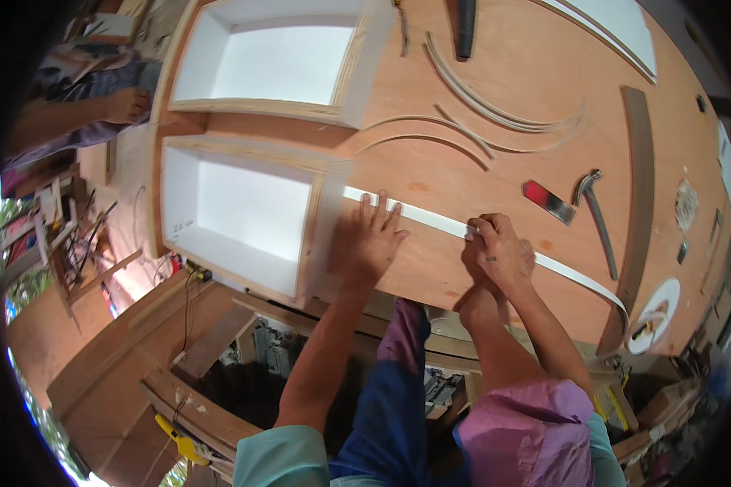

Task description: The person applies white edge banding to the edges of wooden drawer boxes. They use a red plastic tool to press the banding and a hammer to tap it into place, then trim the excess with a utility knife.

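Observation:
A long white edging strip lies across the wooden tabletop, its far right part bending down over the table's edge. My left hand rests flat with fingers spread, fingertips on the strip near its left end. With fingers bent and pinched, my right hand grips the strip farther right. Just left of my left hand stands a drawer-like box with a white inside and pale wood edges. Fingers of the right hand partly hide the strip where it is gripped.
A second box stands behind the first. On the tabletop lie a hammer, a red-and-grey flat blade, curved thin strips, a dark brown board and a white ring-shaped roll. Another person's hand is at the far left.

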`<state>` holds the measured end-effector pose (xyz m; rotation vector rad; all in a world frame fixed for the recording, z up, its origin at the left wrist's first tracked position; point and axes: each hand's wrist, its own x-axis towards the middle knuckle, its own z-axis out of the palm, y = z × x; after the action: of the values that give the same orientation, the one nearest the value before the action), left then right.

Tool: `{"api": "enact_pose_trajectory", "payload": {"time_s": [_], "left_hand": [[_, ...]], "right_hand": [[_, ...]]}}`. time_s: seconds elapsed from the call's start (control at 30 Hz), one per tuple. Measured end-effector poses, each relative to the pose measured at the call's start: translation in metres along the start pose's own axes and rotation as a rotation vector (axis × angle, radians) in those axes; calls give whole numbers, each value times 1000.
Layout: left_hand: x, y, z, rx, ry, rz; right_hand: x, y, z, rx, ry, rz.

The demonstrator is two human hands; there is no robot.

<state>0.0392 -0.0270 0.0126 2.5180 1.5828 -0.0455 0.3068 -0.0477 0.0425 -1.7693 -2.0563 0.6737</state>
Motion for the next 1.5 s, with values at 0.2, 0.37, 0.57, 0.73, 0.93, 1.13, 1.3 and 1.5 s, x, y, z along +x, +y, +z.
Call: {"api": "enact_pose_trajectory", "payload": {"time_s": [0.2,0.37,0.57,0.73,0.93,1.13,1.3,1.5], "left_hand": [[-4,-5,-1,-84,-60,15],[0,-4,1,-31,-119,55],[-4,-8,7,5,-96,79],[-9,-13,16,-10,-76,50],[0,-2,1,-106,-49,29],[-1,0,0,-92,-43,29],[-3,-2,2,-68,-46,20],[0,-1,1,-64,-64,30]], "right_hand": [[-23,-40,-7,-378,-204,-9],[-38,-24,24,-174,-261,-138],[-42,-21,29,-126,-271,-47],[-15,-20,19,-66,-87,-198],[5,-4,31,-9,70,-247],[4,-3,36,15,103,-252],[6,-9,36,8,176,-251],[1,-13,38,-23,161,-232]]}}
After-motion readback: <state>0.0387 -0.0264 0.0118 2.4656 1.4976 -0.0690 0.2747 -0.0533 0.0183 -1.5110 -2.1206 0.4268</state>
